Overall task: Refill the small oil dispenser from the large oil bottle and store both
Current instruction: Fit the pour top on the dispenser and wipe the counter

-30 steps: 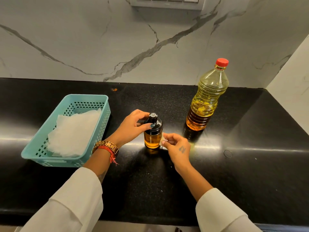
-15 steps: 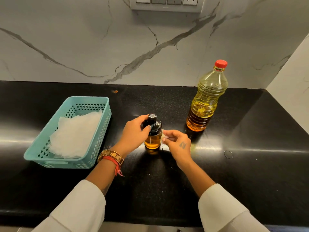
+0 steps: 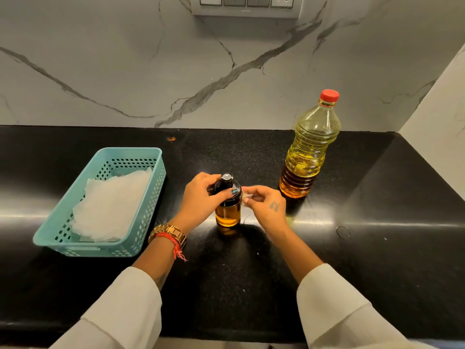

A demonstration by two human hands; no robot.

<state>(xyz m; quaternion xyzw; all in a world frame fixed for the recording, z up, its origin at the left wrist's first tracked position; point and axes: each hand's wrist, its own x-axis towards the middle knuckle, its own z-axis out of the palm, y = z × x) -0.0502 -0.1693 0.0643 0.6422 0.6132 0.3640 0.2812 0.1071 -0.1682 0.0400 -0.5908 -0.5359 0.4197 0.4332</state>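
Observation:
The small glass oil dispenser stands upright mid-counter, amber oil inside and a black pump cap on top. My left hand wraps around that black cap from the left. My right hand is just right of the dispenser, its fingers pinching a small pale scrap of tissue against the dispenser's shoulder. The large plastic oil bottle with a red cap stands upright behind and to the right, capped and about two-thirds full, untouched.
A teal plastic basket holding white paper tissues sits at the left on the black counter. A small ring mark lies at the right. Marble walls close off the back and right side, and a switch panel hangs above.
My left hand has slid higher onto the dispenser's cap. My right hand has lifted with the tissue scrap from the dispenser's lower side to its shoulder. The big bottle stayed still.

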